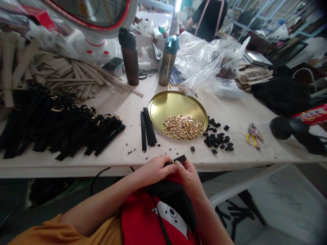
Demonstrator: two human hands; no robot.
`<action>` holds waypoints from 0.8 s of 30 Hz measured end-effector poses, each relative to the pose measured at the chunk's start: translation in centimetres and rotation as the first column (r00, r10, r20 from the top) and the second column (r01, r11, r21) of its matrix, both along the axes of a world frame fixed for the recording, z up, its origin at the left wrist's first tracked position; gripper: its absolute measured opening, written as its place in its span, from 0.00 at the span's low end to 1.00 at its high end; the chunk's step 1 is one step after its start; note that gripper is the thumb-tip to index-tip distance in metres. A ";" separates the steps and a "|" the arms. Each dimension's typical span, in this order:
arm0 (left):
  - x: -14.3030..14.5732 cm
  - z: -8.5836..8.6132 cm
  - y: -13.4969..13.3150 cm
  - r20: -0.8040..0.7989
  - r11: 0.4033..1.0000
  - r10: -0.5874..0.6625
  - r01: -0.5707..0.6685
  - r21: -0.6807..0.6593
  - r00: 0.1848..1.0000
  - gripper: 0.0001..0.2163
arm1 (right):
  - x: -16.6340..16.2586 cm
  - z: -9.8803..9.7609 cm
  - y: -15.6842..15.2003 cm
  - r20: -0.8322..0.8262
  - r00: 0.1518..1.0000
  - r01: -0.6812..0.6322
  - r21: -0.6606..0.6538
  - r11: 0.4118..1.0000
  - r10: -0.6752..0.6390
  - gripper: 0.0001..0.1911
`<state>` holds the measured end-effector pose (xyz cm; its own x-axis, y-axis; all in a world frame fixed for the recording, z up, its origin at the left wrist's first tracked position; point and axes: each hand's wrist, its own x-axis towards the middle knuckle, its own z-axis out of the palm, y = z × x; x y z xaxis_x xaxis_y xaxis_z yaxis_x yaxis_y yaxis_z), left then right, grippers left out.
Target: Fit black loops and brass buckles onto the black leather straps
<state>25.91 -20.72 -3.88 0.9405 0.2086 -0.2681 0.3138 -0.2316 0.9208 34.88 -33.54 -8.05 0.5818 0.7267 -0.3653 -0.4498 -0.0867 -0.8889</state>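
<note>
Just in front of the table edge, both hands meet around a short black strap (182, 158). My left hand (163, 167) is closed on the strap's left part. My right hand (187, 173) pinches it from the other side, thumb close to the left thumb. A small gold-coloured bit of metal (172, 161) shows on the strap between the fingers; its shape is mostly hidden. Beyond the hands, a round gold tray (163, 102) holds a heap of small gold metal buckles (182, 128). Several flat black straps (146, 131) lie left of the tray.
Small black pieces (218, 140) are scattered right of the tray, with pliers (253, 136) farther right. Piled black straps with gold buckles (63, 122) cover the left. Two bottles (129, 59), a fan (94, 44) and plastic bags (206, 61) stand behind. A white bin (276, 200) is at lower right.
</note>
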 end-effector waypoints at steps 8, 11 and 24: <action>0.6 -1.3 0.1 -0.066 0.955 0.111 -0.125 -0.269 0.992 0.15 | 0.5 1.7 -0.9 0.612 0.777 -0.109 -0.095 0.989 0.145 0.09; 0.7 -1.2 0.2 -0.015 0.970 0.137 -0.138 -0.200 0.990 0.18 | 3.4 1.4 -1.9 0.691 0.707 -0.009 -0.203 0.979 0.150 0.12; -0.7 0.0 -0.3 0.064 0.987 0.161 -0.161 -0.001 0.985 0.11 | 8.7 -1.1 0.0 0.817 0.543 0.250 -0.376 0.892 0.193 0.05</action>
